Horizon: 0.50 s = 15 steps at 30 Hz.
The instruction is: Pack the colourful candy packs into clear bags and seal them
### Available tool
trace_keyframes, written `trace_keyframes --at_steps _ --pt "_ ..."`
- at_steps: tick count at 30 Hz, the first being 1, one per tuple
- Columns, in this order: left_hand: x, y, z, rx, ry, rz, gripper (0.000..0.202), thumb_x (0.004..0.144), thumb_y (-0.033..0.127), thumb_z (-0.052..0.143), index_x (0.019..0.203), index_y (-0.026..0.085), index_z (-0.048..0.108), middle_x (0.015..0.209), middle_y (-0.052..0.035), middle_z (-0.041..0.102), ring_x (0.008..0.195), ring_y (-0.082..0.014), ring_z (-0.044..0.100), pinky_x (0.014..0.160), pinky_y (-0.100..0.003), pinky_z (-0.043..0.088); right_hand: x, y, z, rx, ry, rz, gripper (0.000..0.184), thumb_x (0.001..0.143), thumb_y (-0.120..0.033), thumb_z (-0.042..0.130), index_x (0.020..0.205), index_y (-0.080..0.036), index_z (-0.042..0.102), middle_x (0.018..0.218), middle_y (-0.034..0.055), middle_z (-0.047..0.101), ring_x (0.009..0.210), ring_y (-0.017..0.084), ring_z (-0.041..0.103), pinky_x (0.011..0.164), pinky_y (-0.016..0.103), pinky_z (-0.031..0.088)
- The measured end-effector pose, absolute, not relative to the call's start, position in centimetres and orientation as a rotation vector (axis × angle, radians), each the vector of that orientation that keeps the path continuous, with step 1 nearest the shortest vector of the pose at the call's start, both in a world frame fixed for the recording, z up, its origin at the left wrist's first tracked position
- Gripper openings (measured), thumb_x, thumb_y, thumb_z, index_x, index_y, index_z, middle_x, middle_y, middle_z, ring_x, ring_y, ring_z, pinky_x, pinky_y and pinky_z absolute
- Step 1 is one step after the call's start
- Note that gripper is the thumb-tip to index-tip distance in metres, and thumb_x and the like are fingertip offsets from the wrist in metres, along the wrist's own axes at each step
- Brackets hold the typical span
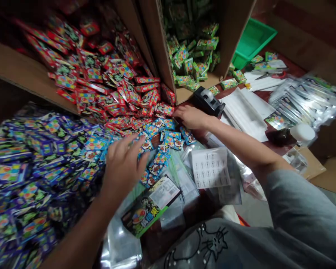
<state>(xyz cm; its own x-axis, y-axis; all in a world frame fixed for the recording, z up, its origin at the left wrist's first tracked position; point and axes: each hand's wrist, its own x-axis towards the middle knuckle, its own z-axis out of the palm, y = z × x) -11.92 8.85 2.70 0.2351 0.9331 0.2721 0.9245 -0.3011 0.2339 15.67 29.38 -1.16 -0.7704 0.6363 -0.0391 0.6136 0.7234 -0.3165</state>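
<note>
My left hand [123, 160] is over small blue candy packets [159, 162], its fingers slightly bent and thumb apart, with nothing visible in its grasp. Farther forward, my right hand [190, 117] has its bent fingertips at the right end of a red candy packet [164, 109], at the edge of the red pile [112, 82]. Blue packets lie loosely between the two hands. A black and green printed card [145, 216] with a white barcode label sits near my body, partly over clear plastic bags [120, 243].
Purple packets [30, 175] are heaped at left. Cardboard walls [164, 48] divide red packets from green boxes [184, 59]. At right are a tape dispenser [208, 102], white paper [245, 112], a white-capped dark bottle [285, 136], a green basket [254, 41] and filled bags [308, 97]. A sticker sheet [210, 168] lies nearby.
</note>
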Motion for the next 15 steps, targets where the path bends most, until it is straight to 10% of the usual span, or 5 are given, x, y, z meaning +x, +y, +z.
trace_keyframes --at_steps 8,15 --pt "-9.3 26.3 5.4 2.413 2.105 0.432 0.048 0.096 0.035 0.072 0.137 0.010 0.067 0.142 -0.0244 0.068 0.148 -0.0484 0.049 0.122 -0.066 0.038 13.5 32.6 -0.7 -0.831 -3.062 0.441 0.070 0.084 -0.019 0.081 0.151 -0.014 0.061 0.144 0.0175 0.071 0.131 0.033 0.068 0.115 0.047 0.052" --pt "-9.6 21.4 8.8 2.289 2.092 0.695 0.051 0.108 0.042 0.045 0.130 0.008 0.075 0.130 -0.0104 0.076 0.139 -0.0334 0.058 0.123 -0.058 0.035 21.4 26.9 3.3 -1.012 -2.830 0.497 0.100 0.086 -0.042 0.073 0.172 -0.010 0.032 0.149 0.0249 0.062 0.126 0.040 0.071 0.104 0.053 0.060"
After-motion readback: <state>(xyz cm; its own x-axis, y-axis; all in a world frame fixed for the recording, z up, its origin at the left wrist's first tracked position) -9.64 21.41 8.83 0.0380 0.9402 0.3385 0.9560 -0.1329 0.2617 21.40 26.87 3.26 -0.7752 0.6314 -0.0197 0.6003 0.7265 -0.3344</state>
